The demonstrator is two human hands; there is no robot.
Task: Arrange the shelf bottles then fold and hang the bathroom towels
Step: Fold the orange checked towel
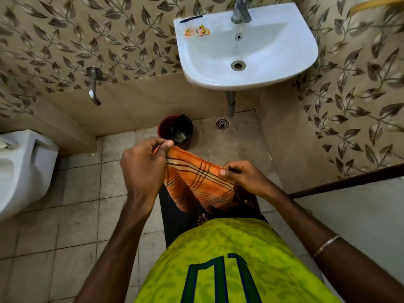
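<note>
An orange towel (200,182) with dark and cream check stripes hangs in front of me, stretched between both hands. My left hand (144,160) pinches its upper left corner between thumb and fingers. My right hand (242,174) pinches the upper right corner, a little lower. The cloth droops in folds below the hands, over my feet. No shelf or bottles show in this view.
A white wall basin (247,49) with a tap hangs ahead, a sachet (196,31) on its rim. A small brown bin (176,130) stands on the floor below. A white toilet (19,169) sits at the left, a wall spout (94,88) above it. A dark mat (175,215) lies underfoot.
</note>
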